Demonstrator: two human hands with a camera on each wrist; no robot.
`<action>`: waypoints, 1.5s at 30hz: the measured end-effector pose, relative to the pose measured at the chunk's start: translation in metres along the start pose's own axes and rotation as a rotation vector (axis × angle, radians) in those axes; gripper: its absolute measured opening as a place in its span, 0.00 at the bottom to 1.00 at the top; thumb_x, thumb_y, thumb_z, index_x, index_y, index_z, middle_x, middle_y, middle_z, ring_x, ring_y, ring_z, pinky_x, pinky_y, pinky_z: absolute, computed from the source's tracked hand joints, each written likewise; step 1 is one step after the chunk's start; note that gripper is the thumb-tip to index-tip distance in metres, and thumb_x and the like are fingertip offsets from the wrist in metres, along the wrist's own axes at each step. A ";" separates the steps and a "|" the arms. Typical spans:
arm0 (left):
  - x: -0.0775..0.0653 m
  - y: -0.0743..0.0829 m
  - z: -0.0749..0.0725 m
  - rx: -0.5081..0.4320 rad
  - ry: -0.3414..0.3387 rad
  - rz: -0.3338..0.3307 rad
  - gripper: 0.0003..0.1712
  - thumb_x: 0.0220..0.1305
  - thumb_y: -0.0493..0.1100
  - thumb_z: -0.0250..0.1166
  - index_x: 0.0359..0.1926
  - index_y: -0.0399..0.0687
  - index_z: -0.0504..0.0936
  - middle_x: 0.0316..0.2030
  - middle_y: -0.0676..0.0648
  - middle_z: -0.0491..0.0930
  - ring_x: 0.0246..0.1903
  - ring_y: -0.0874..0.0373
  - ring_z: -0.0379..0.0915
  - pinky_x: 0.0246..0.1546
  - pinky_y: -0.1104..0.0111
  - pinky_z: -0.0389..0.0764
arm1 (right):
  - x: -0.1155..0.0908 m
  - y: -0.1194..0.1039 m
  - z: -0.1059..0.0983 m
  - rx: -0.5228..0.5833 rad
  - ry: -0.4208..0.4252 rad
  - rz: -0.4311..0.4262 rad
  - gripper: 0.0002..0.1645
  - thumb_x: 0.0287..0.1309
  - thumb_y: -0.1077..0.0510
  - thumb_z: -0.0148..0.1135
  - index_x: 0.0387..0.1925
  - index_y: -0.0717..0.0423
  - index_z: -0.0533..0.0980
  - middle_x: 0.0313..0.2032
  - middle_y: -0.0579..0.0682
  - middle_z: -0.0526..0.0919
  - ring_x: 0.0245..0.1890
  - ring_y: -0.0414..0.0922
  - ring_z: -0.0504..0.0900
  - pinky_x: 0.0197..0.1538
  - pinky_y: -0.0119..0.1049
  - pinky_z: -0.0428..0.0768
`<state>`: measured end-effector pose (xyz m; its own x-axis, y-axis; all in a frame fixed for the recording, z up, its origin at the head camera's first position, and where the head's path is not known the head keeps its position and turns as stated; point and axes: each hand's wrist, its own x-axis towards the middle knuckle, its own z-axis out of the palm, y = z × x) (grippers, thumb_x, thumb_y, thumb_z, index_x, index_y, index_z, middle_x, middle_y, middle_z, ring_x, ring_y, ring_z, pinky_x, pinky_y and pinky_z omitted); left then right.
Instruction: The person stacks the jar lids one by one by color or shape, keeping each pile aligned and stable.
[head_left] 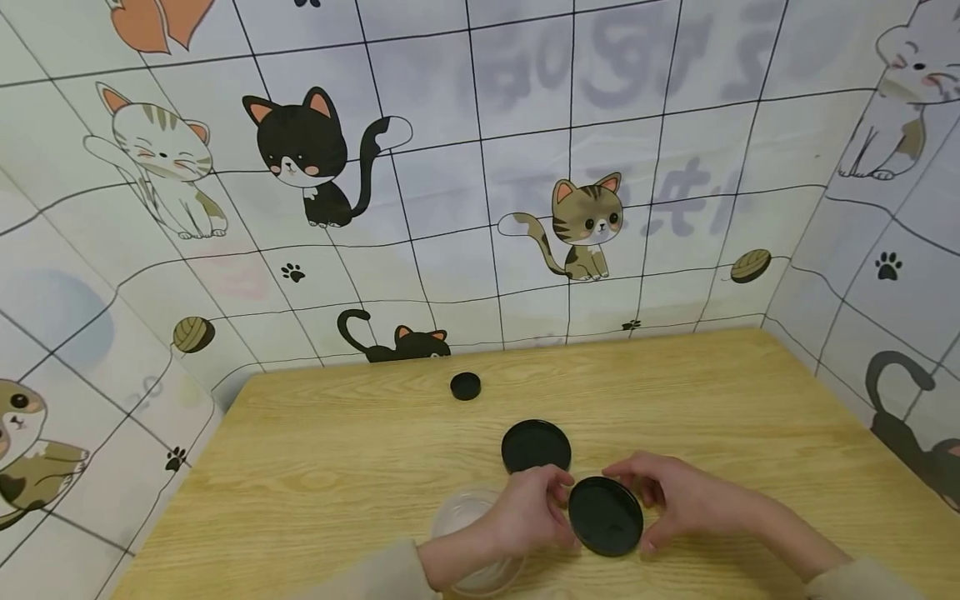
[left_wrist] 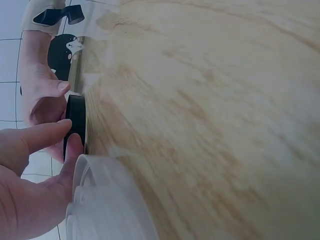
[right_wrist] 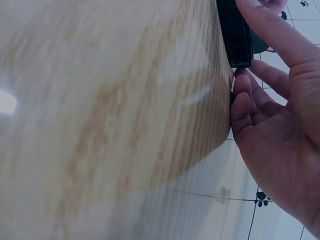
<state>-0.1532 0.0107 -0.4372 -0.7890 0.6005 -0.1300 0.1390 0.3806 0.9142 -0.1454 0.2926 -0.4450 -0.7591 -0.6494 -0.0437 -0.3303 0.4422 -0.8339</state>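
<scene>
A round, shallow black lid (head_left: 606, 517) is between the two hands, low over the wooden table. My left hand (head_left: 528, 510) pinches its left rim; in the left wrist view, thumb and finger meet on the dark edge. From the other side, my right hand (head_left: 690, 500) holds the right rim with curled fingers, and the right wrist view shows its fingertips at the lid's side. Under my left forearm stands a clear round plastic container (left_wrist: 107, 200), partly covered by the arm in the head view. A second black lid (head_left: 536, 446) lies just beyond my left hand.
A small black cap (head_left: 466, 386) lies near the back of the wooden table (head_left: 337, 467). Behind and on both sides hangs a white gridded sheet (head_left: 450, 183) printed with cats, paw marks and yarn balls.
</scene>
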 end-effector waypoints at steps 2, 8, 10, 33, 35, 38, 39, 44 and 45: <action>0.000 -0.001 0.000 0.004 -0.008 0.004 0.33 0.41 0.23 0.79 0.52 0.36 0.80 0.33 0.55 0.76 0.24 0.68 0.79 0.29 0.76 0.79 | 0.002 0.000 0.001 -0.001 -0.004 -0.007 0.48 0.44 0.54 0.84 0.67 0.59 0.72 0.41 0.47 0.76 0.33 0.40 0.73 0.33 0.32 0.74; 0.001 -0.003 -0.002 0.031 -0.031 0.014 0.31 0.42 0.24 0.78 0.51 0.38 0.82 0.33 0.56 0.76 0.24 0.68 0.79 0.35 0.76 0.78 | 0.006 0.001 0.003 0.006 -0.011 -0.027 0.47 0.44 0.58 0.83 0.66 0.59 0.72 0.42 0.47 0.76 0.33 0.40 0.73 0.33 0.32 0.74; 0.001 -0.003 -0.004 0.042 -0.032 0.011 0.31 0.42 0.24 0.79 0.51 0.38 0.82 0.33 0.56 0.76 0.24 0.69 0.79 0.40 0.76 0.76 | 0.007 0.002 0.004 0.018 -0.014 -0.021 0.46 0.45 0.58 0.83 0.66 0.59 0.72 0.43 0.48 0.76 0.33 0.41 0.73 0.33 0.32 0.74; 0.013 -0.005 -0.065 0.133 0.119 0.094 0.38 0.42 0.27 0.81 0.59 0.34 0.79 0.44 0.45 0.74 0.28 0.66 0.75 0.31 0.74 0.77 | 0.073 -0.030 0.000 -0.100 0.154 0.018 0.46 0.45 0.52 0.85 0.63 0.64 0.74 0.52 0.52 0.76 0.33 0.41 0.74 0.35 0.34 0.76; 0.015 -0.009 -0.070 0.145 0.137 0.083 0.39 0.42 0.26 0.81 0.59 0.33 0.78 0.45 0.43 0.74 0.28 0.65 0.75 0.31 0.73 0.77 | 0.082 -0.030 0.003 -0.137 0.178 0.022 0.45 0.46 0.52 0.85 0.64 0.63 0.74 0.51 0.51 0.76 0.33 0.41 0.74 0.35 0.34 0.76; 0.017 -0.016 -0.075 0.146 0.151 0.067 0.40 0.41 0.25 0.80 0.60 0.31 0.78 0.46 0.40 0.75 0.30 0.63 0.75 0.31 0.73 0.77 | 0.092 -0.029 0.008 -0.167 0.197 0.042 0.44 0.45 0.53 0.85 0.63 0.63 0.75 0.49 0.51 0.76 0.34 0.42 0.75 0.36 0.34 0.76; 0.017 -0.018 -0.076 0.151 0.153 0.061 0.40 0.40 0.25 0.80 0.60 0.30 0.77 0.46 0.40 0.75 0.30 0.62 0.75 0.32 0.73 0.77 | 0.095 -0.029 0.009 -0.176 0.199 0.053 0.44 0.45 0.53 0.85 0.63 0.62 0.75 0.49 0.50 0.76 0.34 0.43 0.75 0.36 0.34 0.76; 0.019 -0.024 -0.080 0.174 0.154 0.036 0.39 0.41 0.26 0.81 0.58 0.29 0.78 0.45 0.40 0.75 0.30 0.63 0.74 0.32 0.73 0.76 | 0.104 -0.028 0.012 -0.202 0.195 0.060 0.44 0.44 0.54 0.85 0.62 0.64 0.76 0.48 0.50 0.76 0.35 0.42 0.72 0.38 0.34 0.75; 0.019 -0.025 -0.080 0.177 0.152 0.034 0.39 0.41 0.26 0.81 0.58 0.29 0.78 0.45 0.41 0.74 0.30 0.63 0.74 0.32 0.73 0.77 | 0.105 -0.028 0.013 -0.203 0.192 0.058 0.45 0.44 0.54 0.85 0.62 0.65 0.76 0.47 0.51 0.76 0.35 0.42 0.71 0.37 0.34 0.74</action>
<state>-0.2200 -0.0436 -0.4316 -0.8610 0.5079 -0.0286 0.2597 0.4872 0.8338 -0.2085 0.2042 -0.4332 -0.8661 -0.4989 0.0327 -0.3739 0.6030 -0.7047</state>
